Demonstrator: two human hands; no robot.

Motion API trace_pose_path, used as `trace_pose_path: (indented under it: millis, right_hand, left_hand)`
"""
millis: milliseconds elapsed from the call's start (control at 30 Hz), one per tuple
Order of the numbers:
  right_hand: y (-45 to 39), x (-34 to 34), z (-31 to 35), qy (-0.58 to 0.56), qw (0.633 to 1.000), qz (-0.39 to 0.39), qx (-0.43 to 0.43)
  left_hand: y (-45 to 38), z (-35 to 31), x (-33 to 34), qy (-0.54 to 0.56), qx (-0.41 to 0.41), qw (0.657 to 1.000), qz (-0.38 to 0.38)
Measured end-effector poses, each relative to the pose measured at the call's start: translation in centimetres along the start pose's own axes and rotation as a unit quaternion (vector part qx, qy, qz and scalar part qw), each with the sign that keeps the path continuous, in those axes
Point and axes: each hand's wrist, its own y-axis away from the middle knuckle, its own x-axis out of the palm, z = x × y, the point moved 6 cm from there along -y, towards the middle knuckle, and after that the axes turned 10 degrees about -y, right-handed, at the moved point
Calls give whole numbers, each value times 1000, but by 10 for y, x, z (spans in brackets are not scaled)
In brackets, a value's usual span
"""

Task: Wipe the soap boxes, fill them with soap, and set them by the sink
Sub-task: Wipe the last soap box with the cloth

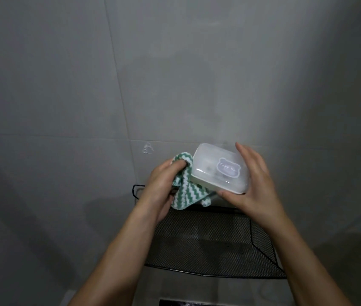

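A white, translucent soap box [217,170] with a lilac bear badge on its closed lid is held up in front of the grey tiled wall. My right hand [255,184] grips its right end, fingers over the far side and thumb under the near edge. My left hand [160,184] grips a green-and-white zigzag cloth [182,191] and presses it against the box's left end. The cloth hangs down below the box. What is inside the box cannot be made out.
A black wire-mesh shelf [208,241] is fixed to the wall just below my hands, its rim curving out at the left [136,191]. A grey tiled wall [86,85] fills the rest of the view. A dark edge shows at the bottom [179,303].
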Motion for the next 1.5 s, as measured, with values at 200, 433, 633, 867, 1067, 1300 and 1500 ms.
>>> trace_pose_path:
  millis: [200,433,633,867,1067,1300,1500]
  right_hand:
    - [8,-4,-4,-51,998,-13,17]
    - [13,-10,-9,-100,994,-38,34]
    - [11,-10,-13,-163,986,-30,10]
    - [5,2,-17,-258,966,1,33]
    - [7,8,-14,-373,924,45,71]
    - [9,13,-21,-557,816,32,155]
    - [10,17,-33,-599,775,-8,201]
  left_hand:
    - [-2,8,-7,-14,7,1000,-15]
    - [-2,9,-8,-25,53,998,-36]
    - [-3,2,-17,-111,129,978,-124]
    - [5,-26,-18,-211,230,932,-184]
    - [12,-33,-19,-229,249,919,-204]
    - [14,-34,-19,-249,248,912,-211]
    - [27,-56,-11,-246,320,889,-216]
